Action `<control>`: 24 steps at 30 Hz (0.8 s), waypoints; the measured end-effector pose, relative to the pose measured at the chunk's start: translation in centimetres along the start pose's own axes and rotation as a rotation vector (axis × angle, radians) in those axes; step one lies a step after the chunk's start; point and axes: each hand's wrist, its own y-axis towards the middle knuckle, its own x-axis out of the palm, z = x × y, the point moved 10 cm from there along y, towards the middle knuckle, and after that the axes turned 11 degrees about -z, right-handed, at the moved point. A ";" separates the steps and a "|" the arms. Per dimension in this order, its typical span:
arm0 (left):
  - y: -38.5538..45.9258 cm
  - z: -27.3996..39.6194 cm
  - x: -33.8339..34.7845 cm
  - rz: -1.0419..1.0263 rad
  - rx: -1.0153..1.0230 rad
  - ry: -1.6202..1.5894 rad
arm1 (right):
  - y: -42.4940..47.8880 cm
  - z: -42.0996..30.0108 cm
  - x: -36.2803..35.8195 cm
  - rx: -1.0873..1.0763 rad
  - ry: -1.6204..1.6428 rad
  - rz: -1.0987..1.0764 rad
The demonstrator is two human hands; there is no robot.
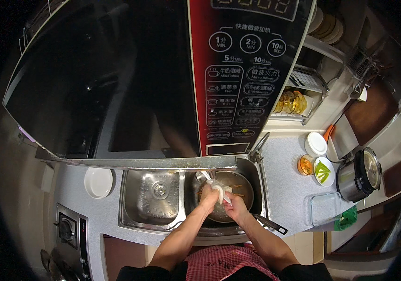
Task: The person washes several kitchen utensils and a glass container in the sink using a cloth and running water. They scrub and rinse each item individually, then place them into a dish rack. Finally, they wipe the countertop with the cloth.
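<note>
Both my hands are together over the right basin (264,196) of the steel sink. My left hand (208,199) grips a white, soft-looking cloth (217,188), bunched up under the tap (204,175). My right hand (235,208) pinches a pale, thin piece (227,200) at the cloth's lower right; whether it is part of the cloth or a separate utensil I cannot tell. Below them sits a round pan (244,181) of cloudy water with orange strips of food floating in it. The pan's black handle (270,224) reaches over the sink's front right edge.
A microwave oven (144,87) overhangs the sink. Left of the sink are a white bowl (98,183) and a gas hob (67,228). On the right stand a lidded white container (315,144), a plate of green strips (323,172), a glass dish (325,209) and an electric pressure cooker (357,177).
</note>
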 end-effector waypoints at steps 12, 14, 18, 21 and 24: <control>3.0 1.3 -3.6 0.250 0.259 -0.249 | -4.3 2.3 -1.7 0.078 0.169 0.020; 3.1 1.9 -4.4 0.248 0.341 0.157 | -5.3 1.0 -1.4 0.033 0.004 0.075; 2.2 4.8 -3.2 0.031 0.308 0.850 | -7.3 -4.7 1.9 -0.120 -0.518 0.185; 1.5 5.7 -1.0 -0.182 0.163 0.826 | -6.9 -7.1 3.1 -0.207 -0.850 0.134; 2.3 5.4 -2.6 -0.074 0.087 0.984 | -7.9 -8.5 6.3 -0.245 -1.104 0.188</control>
